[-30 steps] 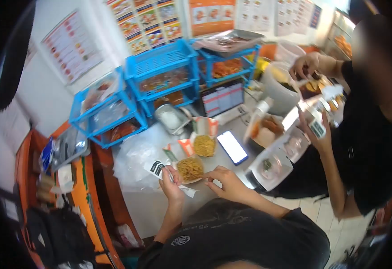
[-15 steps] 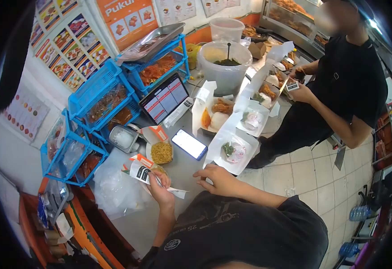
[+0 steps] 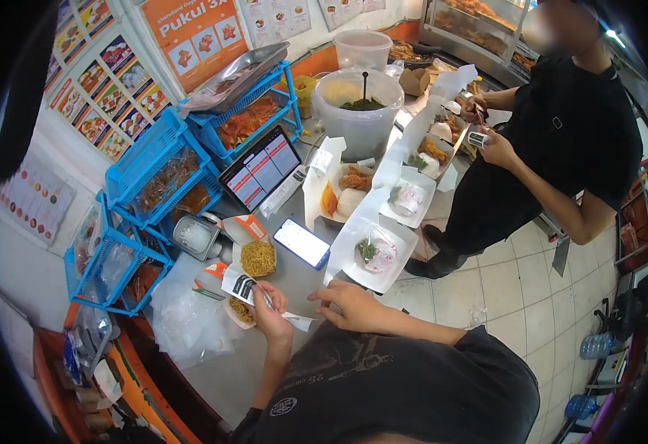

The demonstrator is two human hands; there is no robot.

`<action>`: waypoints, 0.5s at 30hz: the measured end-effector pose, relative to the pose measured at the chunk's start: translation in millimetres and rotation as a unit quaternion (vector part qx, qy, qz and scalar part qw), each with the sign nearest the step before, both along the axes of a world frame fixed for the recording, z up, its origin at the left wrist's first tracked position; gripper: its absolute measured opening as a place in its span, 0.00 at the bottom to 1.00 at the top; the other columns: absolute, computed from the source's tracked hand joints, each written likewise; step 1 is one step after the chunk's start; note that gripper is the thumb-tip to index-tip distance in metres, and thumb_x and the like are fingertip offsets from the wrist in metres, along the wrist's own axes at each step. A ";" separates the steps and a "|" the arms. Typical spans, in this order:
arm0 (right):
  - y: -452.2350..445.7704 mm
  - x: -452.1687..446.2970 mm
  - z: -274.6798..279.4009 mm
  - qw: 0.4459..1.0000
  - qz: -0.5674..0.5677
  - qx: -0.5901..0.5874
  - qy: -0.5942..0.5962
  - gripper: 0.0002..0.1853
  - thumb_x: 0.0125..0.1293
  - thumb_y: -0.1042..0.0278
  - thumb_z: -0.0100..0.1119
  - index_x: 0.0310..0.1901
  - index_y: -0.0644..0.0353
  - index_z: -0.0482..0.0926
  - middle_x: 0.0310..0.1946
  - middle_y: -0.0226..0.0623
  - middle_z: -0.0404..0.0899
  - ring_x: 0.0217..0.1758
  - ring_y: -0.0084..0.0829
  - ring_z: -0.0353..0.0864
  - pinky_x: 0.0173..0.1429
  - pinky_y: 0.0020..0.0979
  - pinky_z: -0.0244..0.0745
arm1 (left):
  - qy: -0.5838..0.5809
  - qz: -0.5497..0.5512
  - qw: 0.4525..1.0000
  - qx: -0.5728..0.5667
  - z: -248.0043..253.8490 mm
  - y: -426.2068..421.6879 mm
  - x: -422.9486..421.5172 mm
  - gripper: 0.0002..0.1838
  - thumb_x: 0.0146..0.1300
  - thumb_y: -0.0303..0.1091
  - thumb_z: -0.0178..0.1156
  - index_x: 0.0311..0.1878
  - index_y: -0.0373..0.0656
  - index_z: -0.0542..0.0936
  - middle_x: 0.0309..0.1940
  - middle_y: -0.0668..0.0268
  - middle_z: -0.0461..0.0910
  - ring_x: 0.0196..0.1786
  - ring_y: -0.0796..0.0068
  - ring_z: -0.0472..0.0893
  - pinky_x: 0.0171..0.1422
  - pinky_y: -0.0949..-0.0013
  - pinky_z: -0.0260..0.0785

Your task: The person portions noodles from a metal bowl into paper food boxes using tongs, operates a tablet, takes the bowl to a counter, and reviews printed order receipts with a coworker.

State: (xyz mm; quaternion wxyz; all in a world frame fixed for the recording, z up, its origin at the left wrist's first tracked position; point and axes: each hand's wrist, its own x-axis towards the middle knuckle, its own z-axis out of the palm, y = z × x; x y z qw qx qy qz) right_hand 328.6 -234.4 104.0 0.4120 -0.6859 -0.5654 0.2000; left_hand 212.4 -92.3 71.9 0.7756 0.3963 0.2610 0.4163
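Observation:
My left hand point(image 3: 272, 314) is closed on a white paper slip point(image 3: 239, 284) with a black printed block; its other end point(image 3: 299, 322) sticks out past the palm. A thin object between those fingers is too small to name. Just beyond the slip stands a box of noodles point(image 3: 241, 309), partly hidden, with its orange-and-white flap point(image 3: 213, 279) raised. A second box of noodles point(image 3: 258, 259) stands behind it. My right hand point(image 3: 350, 305) holds nothing, its fingers loosely bent and apart, near a white takeaway box point(image 3: 398, 275) containing a wrapped portion and greens.
A lit phone point(image 3: 302, 243) lies beside the noodles, before a tablet point(image 3: 261, 169). Blue baskets point(image 3: 154, 166) and plastic bags point(image 3: 187, 314) are at left. More food boxes point(image 3: 339, 191) line the counter. A co-worker point(image 3: 561, 140) stands at right, a cup-like item in hand.
The view has shifted slightly, so the counter items sit lower and further left. Noodles in the nearer box show more beside the slip. The co-worker's hands have moved a little.

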 end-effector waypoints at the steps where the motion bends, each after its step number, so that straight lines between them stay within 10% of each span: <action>1: 0.1 0.0 -0.9 1.000 0.004 -0.001 0.002 0.15 0.60 0.68 0.60 0.49 0.57 0.78 0.29 0.44 0.77 0.38 0.42 0.77 0.44 0.39 0.72 | 0.001 -0.001 1.000 -0.003 -1.0 0.0 -0.6 0.16 0.75 0.45 0.40 0.34 0.46 0.67 0.15 0.74 0.56 0.17 0.85 0.55 0.21 0.77 0.47; 15: 3.7 0.1 -7.0 1.000 0.022 0.002 0.006 0.14 0.61 0.67 0.60 0.48 0.57 0.78 0.30 0.46 0.76 0.38 0.45 0.77 0.44 0.41 0.72 | 0.023 0.009 1.000 -0.002 3.9 -2.8 0.1 0.16 0.74 0.46 0.41 0.33 0.46 0.67 0.15 0.74 0.57 0.17 0.85 0.55 0.22 0.77 0.46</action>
